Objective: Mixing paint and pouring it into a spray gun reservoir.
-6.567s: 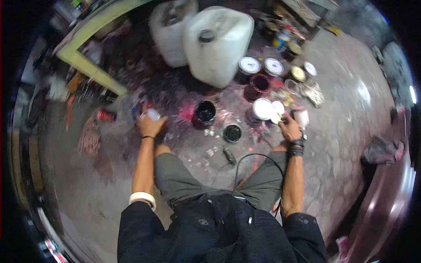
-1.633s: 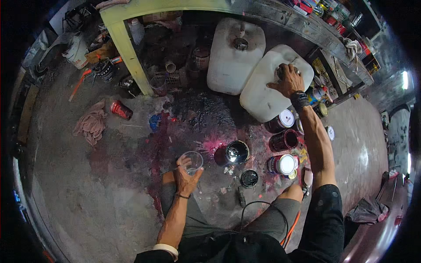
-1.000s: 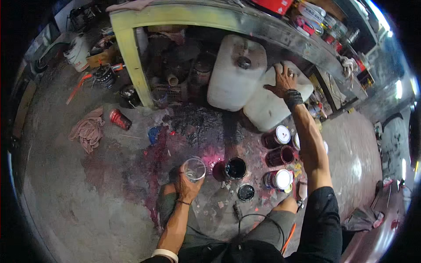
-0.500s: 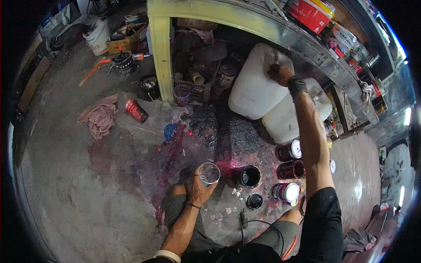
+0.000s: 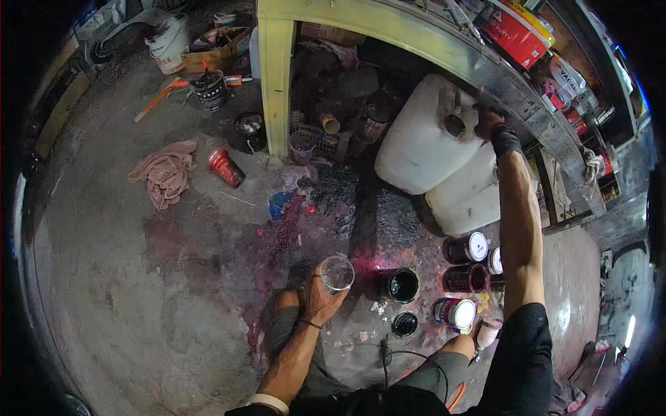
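Note:
My left hand (image 5: 326, 298) grips a clear plastic cup (image 5: 338, 274) low over the floor, left of an open can of black paint (image 5: 401, 284). My right hand (image 5: 488, 123) reaches up under the bench edge, just right of the neck of a large white jerrycan (image 5: 416, 145); its fingers are curled and dim, and what they hold is unclear. A second jerrycan (image 5: 458, 201) sits behind my right forearm. Several paint cans stand to the right, among them a white-lidded one (image 5: 463, 313) and an open maroon one (image 5: 458, 277). A dark round lid (image 5: 404, 323) lies nearer me.
A yellow-framed bench (image 5: 276, 83), loaded with cans and tins, spans the top. A crumpled rag (image 5: 166, 170), a red cup (image 5: 223, 166) and a black bucket (image 5: 208, 90) are on the left of the paint-stained floor (image 5: 139, 291). A cable runs between my knees.
My right hand has gone from the nearer jerrycan to the farther one, then right of its neck, toward the bench edge. My left hand still holds the cup. The view has shifted.

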Demonstrator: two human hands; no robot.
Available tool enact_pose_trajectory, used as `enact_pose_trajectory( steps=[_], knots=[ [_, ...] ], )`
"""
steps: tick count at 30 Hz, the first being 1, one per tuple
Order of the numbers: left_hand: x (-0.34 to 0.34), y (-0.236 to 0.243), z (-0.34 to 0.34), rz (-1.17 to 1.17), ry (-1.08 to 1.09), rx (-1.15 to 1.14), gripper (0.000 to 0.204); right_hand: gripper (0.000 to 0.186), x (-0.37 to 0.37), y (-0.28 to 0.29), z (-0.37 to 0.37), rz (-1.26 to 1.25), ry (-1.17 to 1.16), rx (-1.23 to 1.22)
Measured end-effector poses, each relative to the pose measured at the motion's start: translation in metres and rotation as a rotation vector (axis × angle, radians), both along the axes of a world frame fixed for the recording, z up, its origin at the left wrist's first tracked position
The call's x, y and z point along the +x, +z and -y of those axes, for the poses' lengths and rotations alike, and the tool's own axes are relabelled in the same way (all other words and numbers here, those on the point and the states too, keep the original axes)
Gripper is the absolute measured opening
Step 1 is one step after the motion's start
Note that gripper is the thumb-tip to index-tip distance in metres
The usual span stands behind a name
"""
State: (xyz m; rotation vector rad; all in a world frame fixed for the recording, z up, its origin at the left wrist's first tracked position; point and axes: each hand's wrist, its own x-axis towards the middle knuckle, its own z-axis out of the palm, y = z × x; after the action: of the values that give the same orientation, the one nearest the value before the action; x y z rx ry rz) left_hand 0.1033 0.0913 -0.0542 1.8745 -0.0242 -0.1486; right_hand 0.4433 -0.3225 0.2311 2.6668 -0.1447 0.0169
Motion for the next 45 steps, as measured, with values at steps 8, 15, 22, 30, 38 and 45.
enact_pose_trajectory(
  steps=[8, 15, 22, 30, 38, 45],
  knots=[
    [-0.001, -0.009, 0.004, -0.033, 0.009, -0.014, 0.089, 0.064, 0.023, -0.032, 0.014, -0.197, 0.065, 0.593],
    [0.002, -0.006, 0.004, 0.096, 0.014, 0.091, 0.085, 0.047, 0.066, -0.022, 0.07, -0.061, 0.227, 0.234],
    [0.003, -0.007, 0.002, 0.001, -0.013, 0.057, 0.087, 0.051, 0.117, -0.114, 0.079, 0.255, 0.048, 0.853],
    [0.003, 0.007, -0.001, -0.04, -0.067, 0.109, 0.093, 0.066, 0.131, -0.123, 0.073, 0.133, 0.118, 0.26],
    [0.006, 0.003, 0.005, 0.005, -0.05, -0.023, 0.097, 0.051, 0.077, -0.111, 0.018, 0.419, -0.156, 0.61],
    [0.023, 0.002, 0.025, -0.073, -0.071, -0.054, 0.091, 0.037, 0.084, -0.138, 0.02, 0.479, -0.108, 0.204]
  ],
)
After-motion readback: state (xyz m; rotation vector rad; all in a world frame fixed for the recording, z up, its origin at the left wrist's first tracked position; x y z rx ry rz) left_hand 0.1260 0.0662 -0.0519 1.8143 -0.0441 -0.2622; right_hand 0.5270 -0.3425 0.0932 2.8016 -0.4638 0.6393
